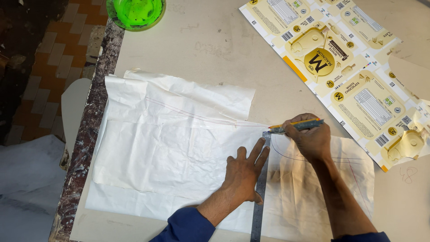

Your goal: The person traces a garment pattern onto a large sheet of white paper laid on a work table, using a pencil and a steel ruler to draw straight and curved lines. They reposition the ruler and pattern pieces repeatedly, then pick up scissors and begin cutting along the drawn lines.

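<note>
Drawing a line on the white paper (170,148) near the table's front edge: left hand (244,172) spread flat on the metal ruler (259,210), right hand (311,139) pinching a pencil (298,125), next needing a steady, unmoving ruler.

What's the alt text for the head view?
The right hand holds a pen and pencil at the top of a metal ruler, which the left hand presses flat on creased white paper on a table.

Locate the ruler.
Head view, bottom centre: the ruler lies upright on the white paper, pinned under the left hand, left of the right hand.
</note>
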The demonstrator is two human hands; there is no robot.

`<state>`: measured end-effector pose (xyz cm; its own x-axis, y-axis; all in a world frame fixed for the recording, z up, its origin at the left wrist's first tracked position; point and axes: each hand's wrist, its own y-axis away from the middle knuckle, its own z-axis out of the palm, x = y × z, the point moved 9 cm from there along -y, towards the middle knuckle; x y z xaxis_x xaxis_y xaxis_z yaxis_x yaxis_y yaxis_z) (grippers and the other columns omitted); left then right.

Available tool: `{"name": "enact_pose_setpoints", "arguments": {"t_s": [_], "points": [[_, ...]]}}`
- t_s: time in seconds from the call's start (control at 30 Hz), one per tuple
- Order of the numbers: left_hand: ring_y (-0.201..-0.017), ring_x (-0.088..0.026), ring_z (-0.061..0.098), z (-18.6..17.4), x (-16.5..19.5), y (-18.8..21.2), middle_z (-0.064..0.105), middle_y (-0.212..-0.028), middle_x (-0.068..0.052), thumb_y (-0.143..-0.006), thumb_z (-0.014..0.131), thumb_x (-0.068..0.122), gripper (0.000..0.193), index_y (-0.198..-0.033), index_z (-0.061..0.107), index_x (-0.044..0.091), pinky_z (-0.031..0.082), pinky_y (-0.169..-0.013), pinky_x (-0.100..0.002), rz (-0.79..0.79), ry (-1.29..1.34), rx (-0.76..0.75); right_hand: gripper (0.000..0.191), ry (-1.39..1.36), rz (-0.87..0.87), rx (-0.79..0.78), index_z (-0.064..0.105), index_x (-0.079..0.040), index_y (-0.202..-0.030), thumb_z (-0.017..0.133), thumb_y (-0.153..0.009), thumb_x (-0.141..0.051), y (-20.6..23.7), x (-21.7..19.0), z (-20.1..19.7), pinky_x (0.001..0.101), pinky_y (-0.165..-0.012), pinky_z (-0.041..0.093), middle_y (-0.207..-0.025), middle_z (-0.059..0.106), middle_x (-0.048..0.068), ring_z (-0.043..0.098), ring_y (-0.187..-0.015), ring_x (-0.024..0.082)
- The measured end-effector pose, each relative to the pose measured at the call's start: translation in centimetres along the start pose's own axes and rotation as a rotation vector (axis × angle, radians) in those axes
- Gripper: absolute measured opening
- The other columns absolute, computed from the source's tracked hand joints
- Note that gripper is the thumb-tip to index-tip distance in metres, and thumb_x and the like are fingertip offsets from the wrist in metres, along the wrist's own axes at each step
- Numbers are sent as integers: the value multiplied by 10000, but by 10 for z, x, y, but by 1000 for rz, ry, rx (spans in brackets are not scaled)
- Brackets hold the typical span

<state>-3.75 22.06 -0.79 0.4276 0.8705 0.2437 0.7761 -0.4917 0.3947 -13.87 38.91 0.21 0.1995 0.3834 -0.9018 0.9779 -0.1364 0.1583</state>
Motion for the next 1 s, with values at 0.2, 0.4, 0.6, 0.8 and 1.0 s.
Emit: {"name": "enact_pose_setpoints", "arguments": {"t_s": [0.2, 0.4, 0.6, 0.8, 1.0], "points": [[-1111, -316, 452, -2, 0, 1, 73, -1698, -96, -399, 978, 633, 1526, -1604, 215, 90, 493, -647, -393, 1, 15, 31, 198, 4, -52, 3, 678, 41, -909, 804, -842, -96, 0, -6, 3, 247, -603, 528, -793, 725, 107, 647, -665, 110], [-1115, -330, 458, -3, 0, 3, 66, -1694, -102, -419, 973, 638, 1527, -1611, 194, 86, 500, -654, -410, -3, 6, -10, 185, 31, -64, 5, 679, 13, -910, 794, -845, -116, -1, -10, 2, 241, -633, 556, -818, 743, 78, 674, -699, 94], [-1144, -328, 454, -8, 3, 3, 49, -1702, -97, -426, 975, 624, 1511, -1607, 203, 86, 513, -676, -416, -1, 1, 3, 201, 112, -68, 46, 688, -9, -911, 825, -820, -125, 4, -15, 2, 254, -640, 537, -819, 744, 71, 662, -705, 99], [-1163, -349, 443, -11, 8, 5, 32, -1704, -94, -434, 983, 611, 1503, -1603, 199, 85, 532, -716, -442, -10, -5, -9, 170, 234, -92, 94, 697, -10, -897, 817, -814, -97, 12, -19, -36, 261, -664, 546, -841, 756, 73, 684, -726, 115], [-1174, -350, 442, -10, 11, 7, 33, -1706, -91, -423, 997, 579, 1501, -1600, 205, 88, 541, -729, -455, -2, 34, 11, 122, -334, -73, 343, 599, -59, -1002, 655, -929, 22, 43, 27, -193, 309, -744, 612, -940, 723, 115, 740, -814, 195]]}}
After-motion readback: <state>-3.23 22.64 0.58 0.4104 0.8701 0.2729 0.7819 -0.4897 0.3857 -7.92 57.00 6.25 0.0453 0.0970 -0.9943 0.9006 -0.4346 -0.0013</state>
